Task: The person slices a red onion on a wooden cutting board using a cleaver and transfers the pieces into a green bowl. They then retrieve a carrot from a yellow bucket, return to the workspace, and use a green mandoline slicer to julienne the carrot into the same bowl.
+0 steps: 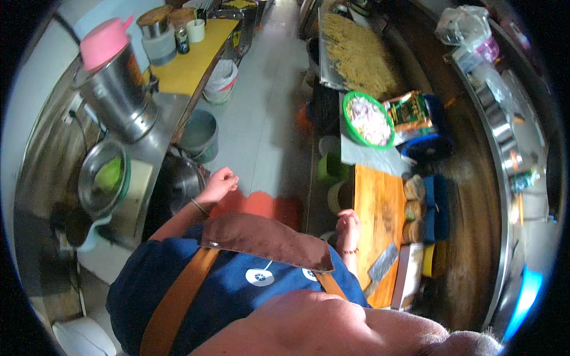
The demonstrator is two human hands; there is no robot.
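Note:
My left hand [222, 181] is in front of my body over the aisle, fingers curled in and nothing visible in it. It is nearest to a dark metal pot [185, 180]. Close to the left edge of a wooden cutting board [378, 200], my right hand [349, 223] hangs with its fingers bent; the inside of its palm is hidden. A cleaver [384, 262] lies on the board's near part. Beyond the board, a green-rimmed basket [391, 135] holds pale chopped pieces, perhaps sliced onion. My brown apron [267, 236] covers my front.
A metal tray [331, 83] of shredded tan food lies farther along the right counter. Jars [414, 209] line the board's right side. Left of me are a steel bowl [91, 196] with a green vegetable and a tall steel machine [120, 89]. Buckets [200, 135] stand along the aisle floor [258, 133].

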